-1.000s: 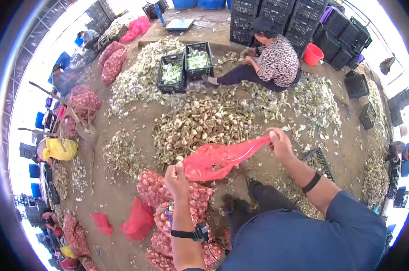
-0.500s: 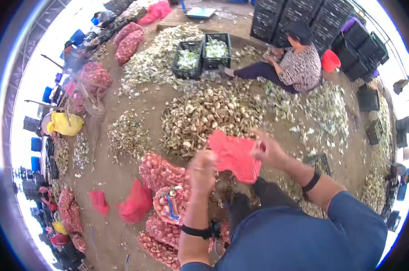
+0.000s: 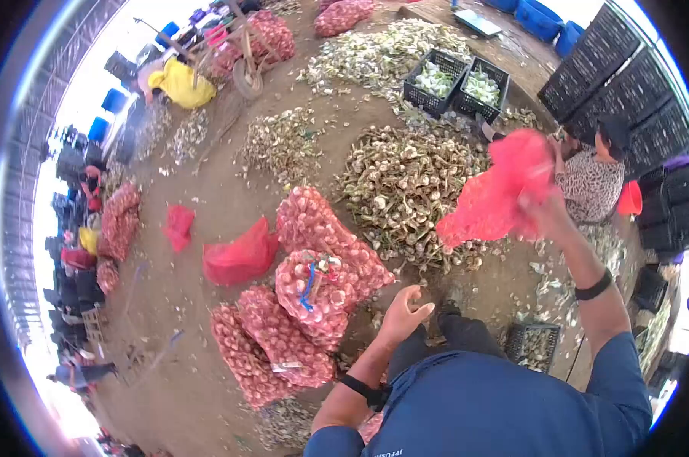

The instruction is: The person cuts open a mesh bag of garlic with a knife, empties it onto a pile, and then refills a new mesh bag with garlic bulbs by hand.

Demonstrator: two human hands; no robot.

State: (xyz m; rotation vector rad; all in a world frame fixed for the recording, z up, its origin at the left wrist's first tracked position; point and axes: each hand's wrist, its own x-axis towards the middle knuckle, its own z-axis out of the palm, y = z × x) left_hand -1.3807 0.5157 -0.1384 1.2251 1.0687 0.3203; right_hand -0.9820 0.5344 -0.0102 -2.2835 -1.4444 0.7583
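A red mesh bag, limp and partly blurred, hangs from my right hand, whose fingers are closed on it. It is held over the right part of the heap of garlic bulbs. My left hand holds nothing, thumb and fingers apart, just right of a filled mesh sack of garlic with a blue tie at its mouth. Several more full sacks lean against it. Left of them on the ground lie a red mesh bag and a smaller one.
Two black crates of pale trimmed stalks stand behind the heap. A seated person works at the right, beside stacked black crates and a red bucket. Another crate sits near my legs. Loose scraps cover the ground.
My left hand has let go of the red mesh bag. My right hand has swung it up and to the right. The view has turned toward the left.
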